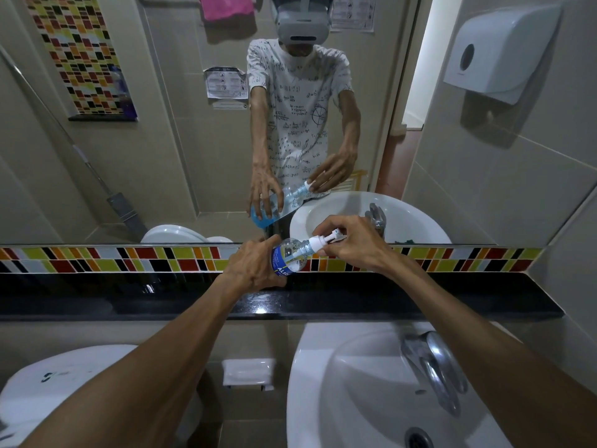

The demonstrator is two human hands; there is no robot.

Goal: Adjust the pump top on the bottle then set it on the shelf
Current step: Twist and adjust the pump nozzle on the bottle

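A clear plastic bottle (288,255) with a blue label and blue liquid is held tilted, its neck pointing right, just above the black shelf (468,295). My left hand (253,265) grips the bottle's body. My right hand (353,242) pinches the white pump top (324,239) at the bottle's neck, with the nozzle sticking out between my fingers. The mirror behind shows the same grip from the other side.
The glossy black shelf runs across the wall under a multicoloured tile strip (129,258) and a mirror (193,124). Below are a white sink (323,399) with a chrome tap (433,367) and a toilet (48,392). A paper dispenser (497,50) hangs at upper right.
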